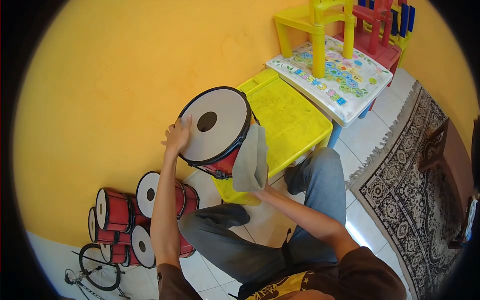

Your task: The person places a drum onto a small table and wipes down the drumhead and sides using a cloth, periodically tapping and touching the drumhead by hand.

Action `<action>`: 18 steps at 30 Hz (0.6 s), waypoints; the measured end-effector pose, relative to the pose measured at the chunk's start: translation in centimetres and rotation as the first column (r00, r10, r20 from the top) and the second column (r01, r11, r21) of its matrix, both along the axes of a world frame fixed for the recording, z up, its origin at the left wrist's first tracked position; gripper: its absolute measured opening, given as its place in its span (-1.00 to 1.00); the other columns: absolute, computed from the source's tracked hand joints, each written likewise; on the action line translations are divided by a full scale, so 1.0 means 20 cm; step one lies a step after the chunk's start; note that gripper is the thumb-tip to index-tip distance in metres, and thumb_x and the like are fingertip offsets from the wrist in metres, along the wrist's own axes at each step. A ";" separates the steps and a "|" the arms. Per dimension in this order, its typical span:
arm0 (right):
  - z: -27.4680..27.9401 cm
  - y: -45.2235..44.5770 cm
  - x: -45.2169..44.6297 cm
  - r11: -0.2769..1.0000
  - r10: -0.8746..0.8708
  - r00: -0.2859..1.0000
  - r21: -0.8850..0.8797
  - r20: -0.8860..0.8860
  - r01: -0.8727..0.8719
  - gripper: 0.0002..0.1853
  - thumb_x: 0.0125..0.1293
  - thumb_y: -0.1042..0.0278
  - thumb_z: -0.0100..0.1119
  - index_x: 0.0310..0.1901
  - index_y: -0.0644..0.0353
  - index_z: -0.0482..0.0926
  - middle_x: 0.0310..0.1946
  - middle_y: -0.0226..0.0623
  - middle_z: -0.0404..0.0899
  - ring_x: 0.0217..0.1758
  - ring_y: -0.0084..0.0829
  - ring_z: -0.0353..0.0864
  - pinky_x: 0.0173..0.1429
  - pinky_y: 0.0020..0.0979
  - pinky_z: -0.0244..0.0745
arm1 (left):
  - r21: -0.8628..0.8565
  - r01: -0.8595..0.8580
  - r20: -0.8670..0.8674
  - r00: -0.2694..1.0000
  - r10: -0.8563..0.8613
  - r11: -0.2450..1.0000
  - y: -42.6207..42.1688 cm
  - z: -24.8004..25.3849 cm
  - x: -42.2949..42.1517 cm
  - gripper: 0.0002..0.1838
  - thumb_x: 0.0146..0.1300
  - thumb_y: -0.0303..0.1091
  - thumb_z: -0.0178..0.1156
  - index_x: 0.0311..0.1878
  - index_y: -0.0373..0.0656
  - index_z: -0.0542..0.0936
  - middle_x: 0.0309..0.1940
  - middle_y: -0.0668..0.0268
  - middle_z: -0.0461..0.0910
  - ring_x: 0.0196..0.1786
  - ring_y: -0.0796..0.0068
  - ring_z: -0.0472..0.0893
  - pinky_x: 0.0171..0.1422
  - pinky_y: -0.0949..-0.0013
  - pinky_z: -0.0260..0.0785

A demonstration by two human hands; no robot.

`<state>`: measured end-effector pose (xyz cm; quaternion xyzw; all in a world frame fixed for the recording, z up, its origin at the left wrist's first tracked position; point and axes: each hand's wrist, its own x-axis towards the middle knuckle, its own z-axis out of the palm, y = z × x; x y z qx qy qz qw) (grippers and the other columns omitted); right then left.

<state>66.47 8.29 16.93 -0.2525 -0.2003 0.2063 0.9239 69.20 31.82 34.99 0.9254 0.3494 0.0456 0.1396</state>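
Observation:
A red drum [215, 125] with a white head, a dark centre spot and black rims rests tilted on the yellow plastic table [292, 120]. My left hand [177, 135] grips its left edge, thumb on the head and fingers around the outer side. A grey cloth [252, 160] hangs against the drum's right side, partly over the rim and shell. My right hand [261, 194] is at the cloth's lower end and holds it; most of its fingers are hidden.
Several red drums [117, 210] are stacked at lower left, near a bicycle wheel [100, 267]. A white printed table [345, 75] bears a yellow chair [317, 22] at upper right. A patterned rug [400, 210] lies on the tiled floor, with brown furniture [452, 160] on it.

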 end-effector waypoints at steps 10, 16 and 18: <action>-0.02 -0.11 0.35 0.558 -0.235 0.865 -0.667 0.443 0.493 -0.54 0.44 0.15 0.02 0.21 0.29 0.42 0.16 -0.02 0.51 0.28 -0.09 0.46 0.34 -0.16 0.33 | 0.248 -0.144 0.075 0.989 0.129 0.958 -0.08 -0.13 0.21 0.18 0.17 0.55 -0.06 0.42 -0.51 0.16 0.31 -0.37 0.20 0.37 -0.24 0.22 0.37 -0.35 -0.02; 0.07 -0.12 0.25 0.460 -0.329 0.714 -0.556 0.618 0.692 -0.52 0.40 0.16 0.07 0.22 0.30 0.40 0.18 0.00 0.49 0.31 -0.09 0.43 0.36 -0.16 0.30 | 0.295 0.143 0.060 0.984 -0.167 0.945 -0.10 -0.12 0.20 0.13 0.21 0.49 -0.01 0.40 -0.52 0.17 0.26 -0.37 0.25 0.37 -0.27 0.22 0.38 -0.29 0.01; 0.05 -0.13 0.16 0.464 -0.341 0.678 -0.510 0.652 0.724 -0.52 0.40 0.16 0.07 0.22 0.30 0.40 0.18 0.00 0.49 0.31 -0.09 0.43 0.36 -0.16 0.30 | 0.304 0.251 0.043 0.960 -0.276 0.919 -0.09 -0.12 0.22 0.10 0.23 0.46 0.00 0.42 -0.48 0.18 0.26 -0.36 0.25 0.37 -0.24 0.22 0.39 -0.25 0.00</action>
